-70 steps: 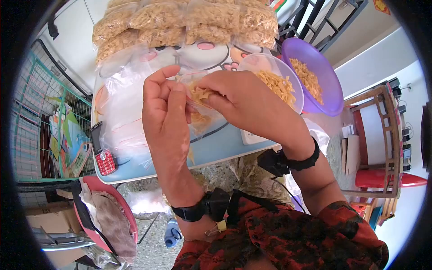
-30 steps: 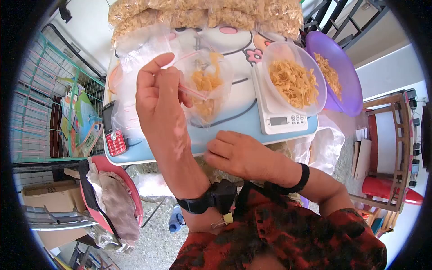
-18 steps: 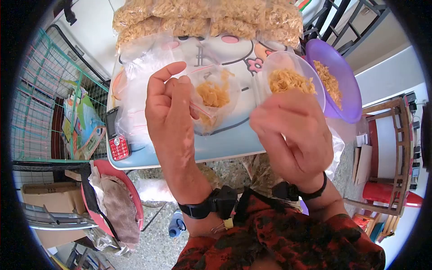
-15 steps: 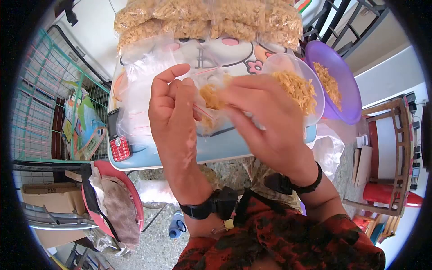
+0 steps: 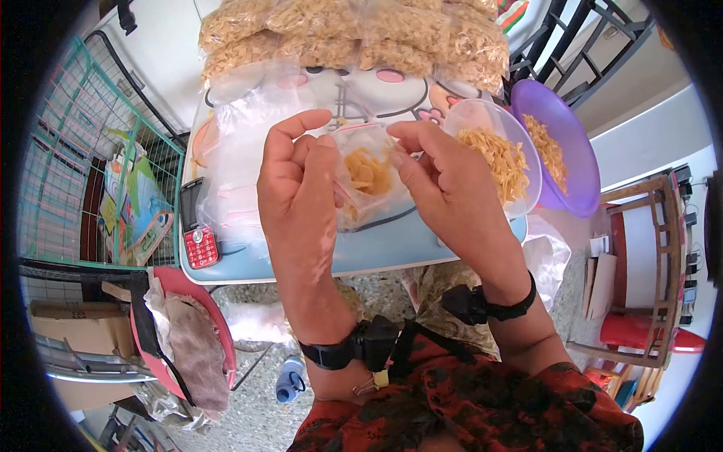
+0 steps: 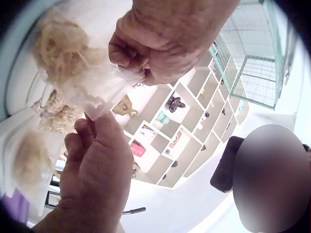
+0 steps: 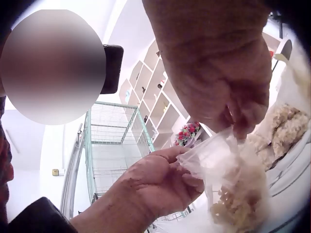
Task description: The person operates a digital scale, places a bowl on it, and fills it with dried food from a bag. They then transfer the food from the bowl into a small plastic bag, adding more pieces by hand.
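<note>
A clear zip bag [image 5: 367, 173] with yellowish dried strips inside hangs between both hands over the table. My left hand [image 5: 297, 181] pinches the left side of its mouth, near the red zip line. At the opposite corner, the thumb and forefinger of my right hand [image 5: 456, 184] pinch the rim. In the left wrist view the bag [image 6: 73, 58] is stretched between the two hands, its strips bunched low. The right wrist view shows the same bag [image 7: 233, 184] with fingers at its upper edge.
Filled bags [image 5: 316, 30] are stacked along the table's back. Flat plastic bags [image 5: 233, 166] and a red keypad phone [image 5: 199, 247] lie at left. At right stand a clear bowl [image 5: 533, 177] of strips and a purple basin [image 5: 584, 177] holding more.
My right hand first worked at the bag, withdrew to the table's front edge, then swung back to the bag's right rim. My left hand has kept hold of the bag.
</note>
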{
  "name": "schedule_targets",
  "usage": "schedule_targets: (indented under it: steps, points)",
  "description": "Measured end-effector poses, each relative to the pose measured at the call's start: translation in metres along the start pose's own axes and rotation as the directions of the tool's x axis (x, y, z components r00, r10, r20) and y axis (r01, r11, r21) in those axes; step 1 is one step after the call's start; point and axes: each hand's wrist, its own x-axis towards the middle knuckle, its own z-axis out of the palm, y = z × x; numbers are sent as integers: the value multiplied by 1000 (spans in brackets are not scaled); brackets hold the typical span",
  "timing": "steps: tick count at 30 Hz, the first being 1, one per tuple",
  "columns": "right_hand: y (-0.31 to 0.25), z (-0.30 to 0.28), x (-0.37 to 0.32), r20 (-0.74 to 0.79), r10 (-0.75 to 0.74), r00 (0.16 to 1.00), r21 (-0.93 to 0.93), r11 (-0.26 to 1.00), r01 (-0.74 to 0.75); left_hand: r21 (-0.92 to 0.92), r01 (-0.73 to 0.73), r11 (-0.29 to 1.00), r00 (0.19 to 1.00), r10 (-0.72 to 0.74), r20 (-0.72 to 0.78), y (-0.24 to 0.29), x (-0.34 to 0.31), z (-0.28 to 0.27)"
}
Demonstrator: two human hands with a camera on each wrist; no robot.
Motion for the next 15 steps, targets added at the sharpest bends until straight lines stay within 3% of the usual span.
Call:
schedule_targets:
  steps: [8, 11, 15]
  points:
    - [0, -4, 2, -154, -229, 961, -167, 965, 203, -22, 19, 1000, 1000, -19, 1, 3, -1, 4]
    - [-7, -2, 0, -197, -274, 941, -132, 959, 252, -36, 28, 999, 1000, -28, 5, 4, -2, 5]
    - [-11, 5, 2, -96, -337, 936, -224, 924, 310, -20, 22, 1000, 999, -21, 41, 3, -2, 4]
